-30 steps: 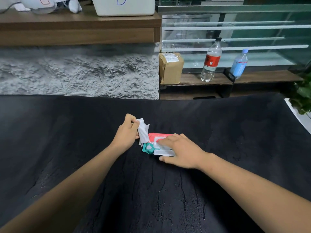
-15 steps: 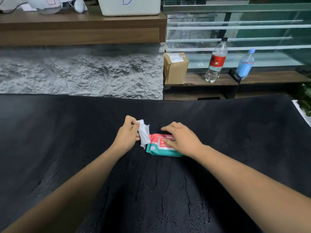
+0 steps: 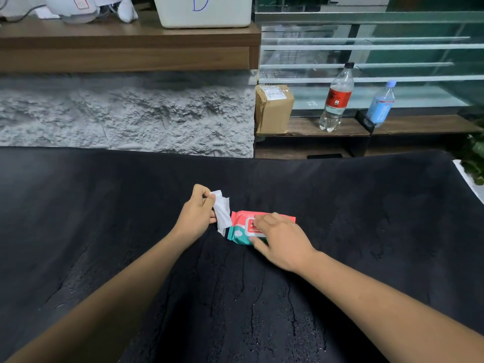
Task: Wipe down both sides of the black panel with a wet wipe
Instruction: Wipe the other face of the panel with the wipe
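The wide black panel (image 3: 366, 218) lies flat in front of me and fills the lower part of the head view, with wet streaks on its near middle. My left hand (image 3: 195, 216) pinches a crumpled white wet wipe (image 3: 222, 213) just above the panel. Right beside it, a pink and teal wipes pack (image 3: 241, 227) sits on the panel with its lid down. My right hand (image 3: 282, 242) rests on the pack, with the fingers over the lid and the thumb at the pack's near edge.
Behind the panel is a rough grey stone wall under a wooden shelf with a white bin (image 3: 204, 9). At the back right a low shelf carries a cardboard box (image 3: 273, 108), a red-label bottle (image 3: 336, 98) and a blue bottle (image 3: 381, 103). A green plant (image 3: 474, 155) stands at the far right.
The pack's white lid stood open a second ago; my right hand pressed it down and now lies over the pack. My left hand still holds the wipe in the same place.
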Demonstrator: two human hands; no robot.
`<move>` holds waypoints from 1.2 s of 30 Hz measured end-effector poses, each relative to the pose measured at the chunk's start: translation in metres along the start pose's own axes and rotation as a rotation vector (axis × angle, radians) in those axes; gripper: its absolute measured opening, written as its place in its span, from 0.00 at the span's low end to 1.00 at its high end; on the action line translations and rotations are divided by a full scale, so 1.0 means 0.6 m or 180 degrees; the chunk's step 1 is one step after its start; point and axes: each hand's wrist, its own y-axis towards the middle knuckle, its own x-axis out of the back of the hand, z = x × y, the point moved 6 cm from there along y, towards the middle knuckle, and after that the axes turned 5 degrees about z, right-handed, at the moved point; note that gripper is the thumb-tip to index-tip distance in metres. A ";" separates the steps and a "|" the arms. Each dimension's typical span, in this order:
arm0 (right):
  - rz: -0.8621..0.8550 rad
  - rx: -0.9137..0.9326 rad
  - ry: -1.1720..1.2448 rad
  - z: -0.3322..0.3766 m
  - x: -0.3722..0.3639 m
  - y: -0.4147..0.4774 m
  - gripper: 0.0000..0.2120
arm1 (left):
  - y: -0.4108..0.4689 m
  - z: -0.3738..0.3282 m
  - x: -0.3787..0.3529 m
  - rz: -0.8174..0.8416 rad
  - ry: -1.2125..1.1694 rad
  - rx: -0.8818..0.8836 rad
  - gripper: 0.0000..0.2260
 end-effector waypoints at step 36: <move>-0.1360 0.0200 -0.1340 0.031 0.534 0.279 0.14 | 0.121 -0.237 0.122 -0.0240 -0.0642 -0.0622 0.07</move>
